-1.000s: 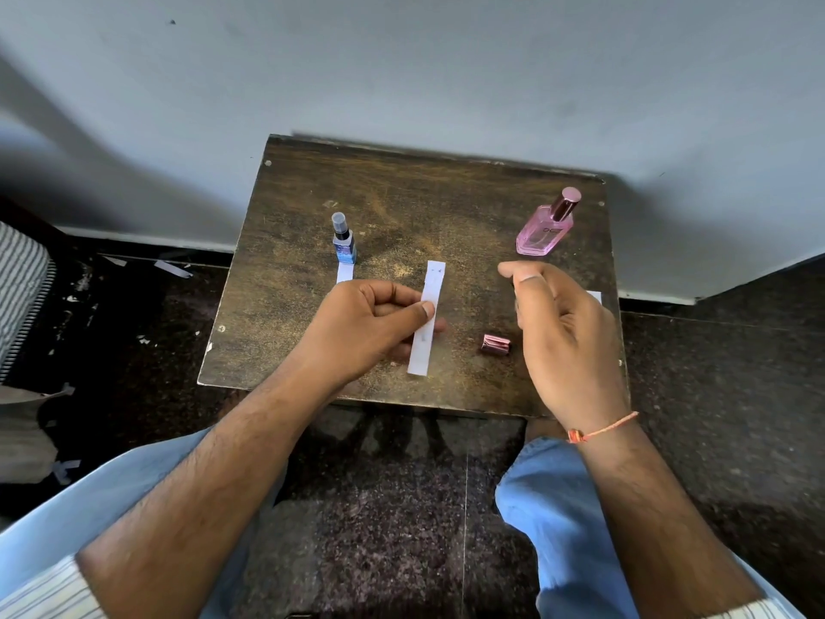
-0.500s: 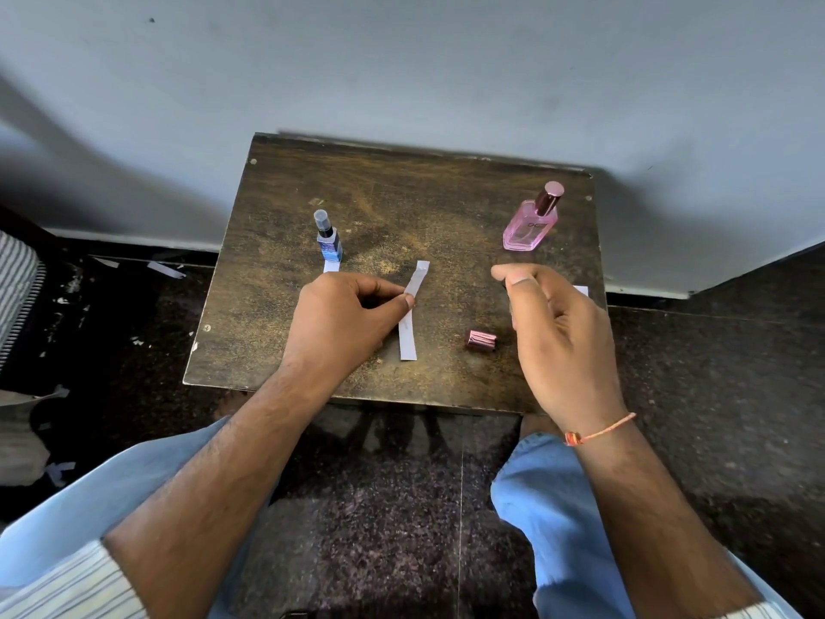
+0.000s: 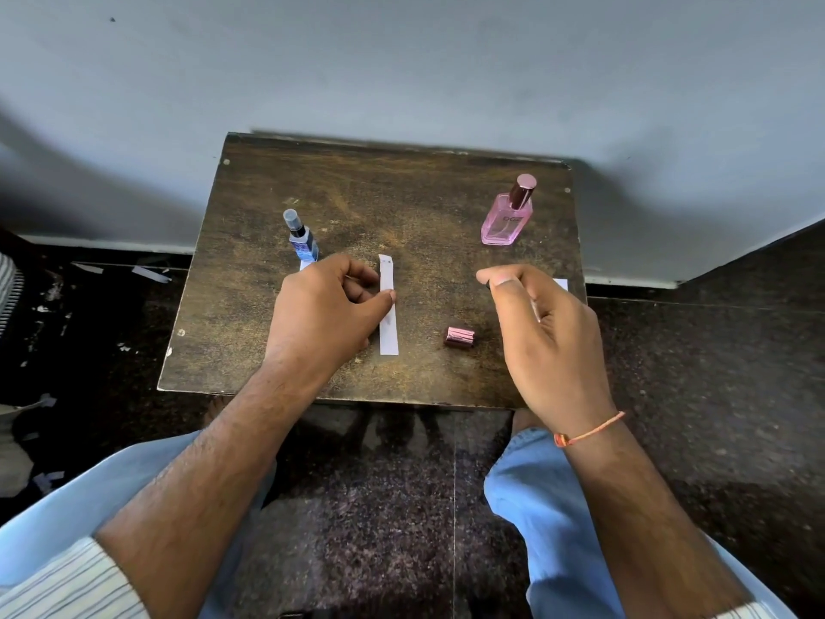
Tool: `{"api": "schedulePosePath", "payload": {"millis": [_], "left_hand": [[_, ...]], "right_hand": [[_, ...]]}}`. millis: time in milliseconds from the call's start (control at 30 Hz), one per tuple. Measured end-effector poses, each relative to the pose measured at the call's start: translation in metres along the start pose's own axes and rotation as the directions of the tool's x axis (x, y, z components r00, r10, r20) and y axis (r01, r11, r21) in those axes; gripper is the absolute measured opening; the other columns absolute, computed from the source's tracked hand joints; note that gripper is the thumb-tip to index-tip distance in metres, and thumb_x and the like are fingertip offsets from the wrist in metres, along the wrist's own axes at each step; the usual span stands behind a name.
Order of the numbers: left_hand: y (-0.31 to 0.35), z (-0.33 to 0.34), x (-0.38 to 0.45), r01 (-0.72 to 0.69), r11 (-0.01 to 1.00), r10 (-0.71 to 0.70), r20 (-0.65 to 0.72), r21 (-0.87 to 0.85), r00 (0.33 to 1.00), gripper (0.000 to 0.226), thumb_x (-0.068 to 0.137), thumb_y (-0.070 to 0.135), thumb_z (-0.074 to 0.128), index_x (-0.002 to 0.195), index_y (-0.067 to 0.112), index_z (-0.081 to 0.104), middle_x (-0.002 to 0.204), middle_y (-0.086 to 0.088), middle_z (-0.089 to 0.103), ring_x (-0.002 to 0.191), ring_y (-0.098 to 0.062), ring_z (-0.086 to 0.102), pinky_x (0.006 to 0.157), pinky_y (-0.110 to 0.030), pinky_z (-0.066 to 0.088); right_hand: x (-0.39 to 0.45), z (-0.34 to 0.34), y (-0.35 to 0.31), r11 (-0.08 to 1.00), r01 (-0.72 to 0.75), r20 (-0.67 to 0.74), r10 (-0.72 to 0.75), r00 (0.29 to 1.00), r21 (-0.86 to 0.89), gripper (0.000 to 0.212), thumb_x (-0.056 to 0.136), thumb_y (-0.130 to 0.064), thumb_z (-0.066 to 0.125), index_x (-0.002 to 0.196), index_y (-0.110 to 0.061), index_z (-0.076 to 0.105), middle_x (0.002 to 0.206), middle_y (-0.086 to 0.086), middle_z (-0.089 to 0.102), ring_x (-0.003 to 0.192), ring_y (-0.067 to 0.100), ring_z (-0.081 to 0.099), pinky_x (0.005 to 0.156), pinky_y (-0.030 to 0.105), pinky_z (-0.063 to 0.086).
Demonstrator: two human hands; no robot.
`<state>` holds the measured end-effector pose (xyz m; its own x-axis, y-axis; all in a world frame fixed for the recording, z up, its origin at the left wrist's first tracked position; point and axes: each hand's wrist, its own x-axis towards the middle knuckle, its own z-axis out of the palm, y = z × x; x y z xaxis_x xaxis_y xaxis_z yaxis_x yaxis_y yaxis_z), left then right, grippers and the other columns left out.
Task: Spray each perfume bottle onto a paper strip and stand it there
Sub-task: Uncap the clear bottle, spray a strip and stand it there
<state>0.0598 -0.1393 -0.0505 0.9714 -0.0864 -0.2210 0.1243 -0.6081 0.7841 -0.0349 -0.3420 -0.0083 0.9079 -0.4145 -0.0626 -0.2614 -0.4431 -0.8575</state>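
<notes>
My left hand pinches a white paper strip between thumb and fingers, low over the middle of the small wooden table. To the right, my right hand hovers with its fingers curled round a small dark thing that is almost wholly hidden. A small blue spray bottle stands at the left on the end of another strip. A pink perfume bottle with a metallic cap stands at the back right. A third strip peeks out behind my right hand.
A loose pink metallic cap lies on its side between my hands. The table stands against a grey wall. Dark stone floor surrounds it, with paper scraps at the left. My knees in light blue trousers are below the table edge.
My left hand has turned the strip from a tilt to straight and brought it lower toward the table. My right hand has stayed nearly in place.
</notes>
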Motion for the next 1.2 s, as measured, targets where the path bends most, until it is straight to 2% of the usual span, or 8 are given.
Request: {"api": "schedulePosePath", "payload": {"millis": [100, 367, 767, 900, 967, 1067, 1200], "left_hand": [[0.001, 0.000, 0.001, 0.003, 1.000, -0.003, 0.000, -0.014, 1.000, 0.023, 0.088, 0.034, 0.090, 0.098, 0.029, 0.069, 0.073, 0.006, 0.079, 0.045, -0.008, 0.070, 0.045, -0.017, 0.051], [0.001, 0.002, 0.002, 0.010, 1.000, -0.009, 0.023, -0.018, 1.000, 0.014, 0.090, 0.034, 0.088, 0.095, 0.027, 0.077, 0.072, 0.005, 0.078, 0.045, -0.006, 0.069, 0.043, -0.013, 0.049], [0.001, 0.003, 0.003, -0.013, 1.000, 0.013, 0.004, -0.018, 1.000, 0.015, 0.090, 0.034, 0.089, 0.097, 0.028, 0.078, 0.071, 0.007, 0.077, 0.044, -0.007, 0.069, 0.044, -0.017, 0.051], [0.001, 0.003, 0.004, -0.031, 0.999, 0.031, -0.019, 0.034, 0.999, 0.016, 0.088, 0.040, 0.089, 0.095, 0.029, 0.079, 0.070, 0.012, 0.077, 0.047, -0.001, 0.069, 0.055, -0.027, 0.062], [0.001, 0.003, 0.005, -0.038, 0.998, 0.039, -0.023, 0.046, 0.999, 0.017, 0.088, 0.042, 0.089, 0.094, 0.029, 0.079, 0.071, 0.012, 0.078, 0.052, -0.001, 0.070, 0.060, -0.032, 0.065], [0.001, 0.002, 0.004, -0.064, 0.996, 0.065, -0.022, 0.066, 0.998, 0.019, 0.089, 0.045, 0.087, 0.096, 0.030, 0.079, 0.071, 0.012, 0.077, 0.055, -0.002, 0.071, 0.062, -0.032, 0.065], [0.002, -0.003, 0.003, -0.099, 0.986, 0.107, -0.055, 0.136, 0.993, 0.020, 0.091, 0.049, 0.082, 0.099, 0.031, 0.077, 0.073, 0.012, 0.073, 0.065, 0.000, 0.068, 0.060, -0.020, 0.055]], "right_hand": [[0.000, 0.000, 0.000, 1.000, 0.000, 0.006, 0.000, 1.000, 0.003, 0.031, 0.104, -0.040, 0.051, 0.100, -0.024, 0.077, 0.053, -0.025, 0.052, 0.056, 0.004, 0.051, 0.061, 0.025, 0.033], [0.000, 0.001, 0.001, 1.000, 0.011, 0.006, -0.011, 1.000, -0.002, 0.032, 0.102, -0.043, 0.050, 0.100, -0.025, 0.076, 0.054, -0.027, 0.053, 0.056, 0.004, 0.052, 0.059, 0.025, 0.032], [-0.001, 0.003, 0.004, 0.999, 0.039, 0.010, -0.039, 0.999, 0.000, 0.033, 0.103, -0.046, 0.050, 0.098, -0.025, 0.076, 0.054, -0.018, 0.050, 0.055, 0.008, 0.048, 0.060, 0.028, 0.033], [-0.001, 0.001, 0.002, 0.998, 0.047, 0.033, -0.046, 0.998, -0.039, 0.030, 0.104, -0.046, 0.054, 0.096, -0.025, 0.074, 0.059, -0.022, 0.054, 0.062, 0.006, 0.053, 0.063, 0.027, 0.036], [-0.002, 0.000, 0.002, 0.993, 0.074, 0.059, -0.069, 0.996, -0.093, 0.029, 0.100, -0.055, 0.061, 0.097, -0.029, 0.073, 0.070, -0.027, 0.064, 0.073, 0.002, 0.063, 0.067, 0.027, 0.044], [-0.003, 0.000, 0.007, 0.964, 0.110, 0.121, -0.082, 0.989, -0.242, 0.039, 0.084, -0.069, 0.074, 0.104, -0.036, 0.071, 0.085, -0.018, 0.073, 0.080, 0.002, 0.069, 0.072, 0.028, 0.055], [0.000, 0.002, 0.018, 0.864, 0.142, 0.215, -0.040, 0.976, -0.483, 0.034, 0.082, -0.058, 0.077, 0.111, -0.044, 0.067, 0.086, -0.019, 0.075, 0.087, 0.010, 0.072, 0.076, 0.038, 0.060]]}}
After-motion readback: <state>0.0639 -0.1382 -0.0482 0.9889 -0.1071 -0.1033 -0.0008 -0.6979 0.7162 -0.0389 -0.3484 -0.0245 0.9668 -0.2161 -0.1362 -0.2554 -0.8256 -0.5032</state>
